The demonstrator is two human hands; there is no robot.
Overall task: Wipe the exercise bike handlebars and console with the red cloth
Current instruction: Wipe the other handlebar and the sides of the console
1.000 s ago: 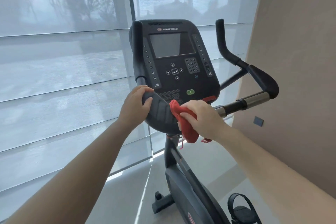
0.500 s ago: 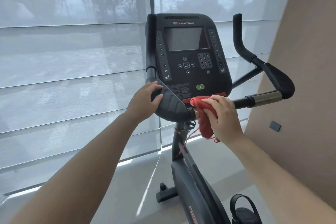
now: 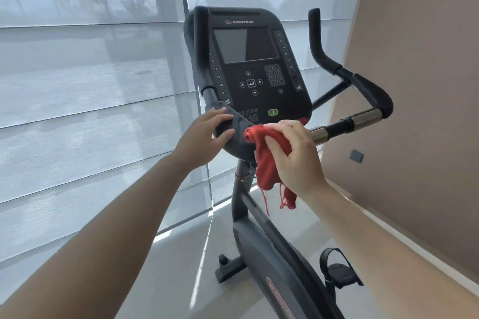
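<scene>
- Sheer window blinds fill left; beige wall right.
- Exercise bike stands between them, mast leaning up and away.
- Console upright, tilted slightly back, dark screen facing camera.
- Handlebars: crossbar runs left-right under console, right horn points up.
- Left hand: fingers wrapped over handlebars' left pad, thumb beneath.
- Right hand: fingers clenched around red cloth, pressing it on crossbar just below console.
- Red cloth: long axis vertical, bunched top points left at the pad, frayed tail hangs down.
- Pedal with strap, bottom right.
</scene>
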